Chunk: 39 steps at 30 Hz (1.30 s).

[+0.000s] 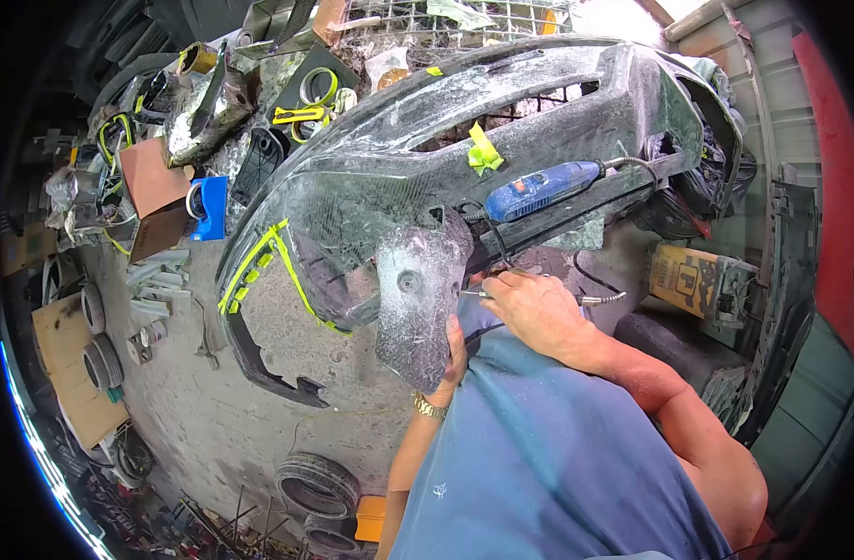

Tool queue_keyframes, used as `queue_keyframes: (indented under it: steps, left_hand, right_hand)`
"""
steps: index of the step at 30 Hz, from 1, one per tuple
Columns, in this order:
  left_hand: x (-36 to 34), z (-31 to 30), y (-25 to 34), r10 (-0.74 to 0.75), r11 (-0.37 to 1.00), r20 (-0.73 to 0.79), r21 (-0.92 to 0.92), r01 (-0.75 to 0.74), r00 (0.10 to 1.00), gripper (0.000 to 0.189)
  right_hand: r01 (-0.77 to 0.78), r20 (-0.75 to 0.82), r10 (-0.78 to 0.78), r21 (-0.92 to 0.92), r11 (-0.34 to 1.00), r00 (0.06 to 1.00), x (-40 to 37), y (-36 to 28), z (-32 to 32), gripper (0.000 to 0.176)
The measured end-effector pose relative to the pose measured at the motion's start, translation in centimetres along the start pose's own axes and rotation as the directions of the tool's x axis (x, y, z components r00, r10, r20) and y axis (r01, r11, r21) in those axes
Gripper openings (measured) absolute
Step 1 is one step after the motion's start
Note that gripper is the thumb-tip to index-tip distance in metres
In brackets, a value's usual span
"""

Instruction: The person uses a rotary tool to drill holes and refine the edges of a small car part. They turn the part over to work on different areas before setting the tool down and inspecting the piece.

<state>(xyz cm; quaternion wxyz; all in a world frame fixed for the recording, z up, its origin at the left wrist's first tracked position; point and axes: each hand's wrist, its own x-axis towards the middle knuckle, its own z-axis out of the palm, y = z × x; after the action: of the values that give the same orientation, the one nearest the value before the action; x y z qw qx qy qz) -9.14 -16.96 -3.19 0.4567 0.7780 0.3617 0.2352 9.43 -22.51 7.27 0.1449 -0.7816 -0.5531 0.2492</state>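
Note:
My left hand [455,355], below a wristwatch, is wrapped round the lower right edge of a dusty grey-black plastic panel [413,308]; most of its fingers are hidden behind. A round hole shows in the panel's middle. My right hand [541,315] is closed around a slim metal rotary-tool handpiece [602,300], beside the panel's right edge. The tip is partly covered by my fingers. On the large dusty car bumper [380,182] lies the blue rotary tool [543,191], with a flexible shaft at its right end. Yellow-green tape [484,152] sticks to the bumper.
A yellow utility knife [298,116] and tape rolls [318,86] lie behind the bumper. At left are a blue tape dispenser [208,207] and sandpaper sheets [153,177]. Tyres [317,485] rest on the floor. A yellow box [685,280] stands at right.

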Motion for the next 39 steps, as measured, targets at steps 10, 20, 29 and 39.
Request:
queue_keyframes:
  steps: [10, 20, 29, 39]
  left_hand:
    - [-0.3, 0.0, -0.1, -0.055, 0.999, 0.024, 0.004, 0.054, 0.998, 0.043]
    - [0.0, -0.1, 0.8, -0.112, 0.993, 0.008, -0.045, 0.113, 0.994, 0.044]
    - [0.1, 0.2, 0.6, -0.081, 0.996, -0.048, -0.045, 0.079, 0.996, 0.041]
    - [-0.4, 0.5, -0.9, 0.015, 1.000, -0.043, -0.020, -0.016, 0.999, 0.037]
  right_hand:
    - [-0.031, 0.045, 0.030, 0.025, 0.999, 0.999, 0.0, 0.1, 0.1, 0.022]
    - [-0.025, 0.002, 0.025, 0.079, 0.997, 1.000, -0.2, 0.2, 0.0, 0.023]
    - [-0.078, 0.080, 0.071, 0.089, 0.993, 0.994, -0.2, -0.2, 0.1, 0.021]
    - [-0.092, 0.062, 0.086, 0.109, 0.990, 0.994, -0.2, 0.0, 0.4, 0.021]
